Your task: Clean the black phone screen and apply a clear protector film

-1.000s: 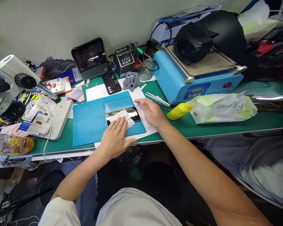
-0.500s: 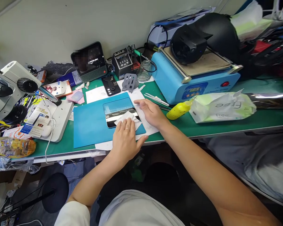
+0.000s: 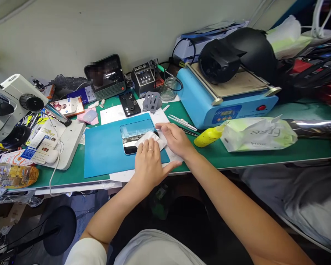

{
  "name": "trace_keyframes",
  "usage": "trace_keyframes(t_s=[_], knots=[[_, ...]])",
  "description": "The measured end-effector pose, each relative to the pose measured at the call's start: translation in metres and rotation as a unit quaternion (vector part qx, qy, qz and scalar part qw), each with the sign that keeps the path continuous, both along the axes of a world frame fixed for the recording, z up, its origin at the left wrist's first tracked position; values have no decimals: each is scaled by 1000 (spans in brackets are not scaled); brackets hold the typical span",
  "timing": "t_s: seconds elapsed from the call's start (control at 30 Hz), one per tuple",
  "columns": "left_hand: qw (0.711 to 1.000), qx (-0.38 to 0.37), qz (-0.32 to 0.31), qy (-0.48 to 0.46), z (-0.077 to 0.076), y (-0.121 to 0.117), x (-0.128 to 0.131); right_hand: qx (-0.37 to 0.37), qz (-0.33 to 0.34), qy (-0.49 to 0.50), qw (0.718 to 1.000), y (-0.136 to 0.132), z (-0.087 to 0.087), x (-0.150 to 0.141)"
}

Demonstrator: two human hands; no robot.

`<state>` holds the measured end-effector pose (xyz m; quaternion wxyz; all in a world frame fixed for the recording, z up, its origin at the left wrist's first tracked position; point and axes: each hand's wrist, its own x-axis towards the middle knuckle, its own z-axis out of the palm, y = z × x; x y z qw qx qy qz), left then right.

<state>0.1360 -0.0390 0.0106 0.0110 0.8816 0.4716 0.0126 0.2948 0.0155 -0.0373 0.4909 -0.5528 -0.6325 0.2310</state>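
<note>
Wiping of the glossy phone (image 3: 136, 127) seems the present step, at frame centre;
the left hand (image 3: 149, 162) lies flat, pressing a white wipe (image 3: 161, 142) there without gripping; the right hand (image 3: 178, 140), half-open, seemingly empty, stands by its right edge; next stroke probably calls for even pressure.

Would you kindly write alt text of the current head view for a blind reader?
A person's left hand lies flat on a white wipe over a glossy, phone-like panel on a blue mat; the right hand is beside the panel. A yellow bottle and blue machine sit farther right.
</note>
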Motion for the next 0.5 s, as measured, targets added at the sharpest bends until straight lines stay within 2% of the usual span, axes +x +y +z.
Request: trace_keyframes(t_s=[0.13,0.33,0.5], knots=[[1000,-6,-8,4,2,8,5,-3,-6,-23,1000,-1,0,-1],[999,22,-32,-11,-7,-15,-11,13,-4,-49,999,-1,-2,-2],[999,34,-31,-10,-9,-2,4,18,0,-40,999,0,-4,-2]])
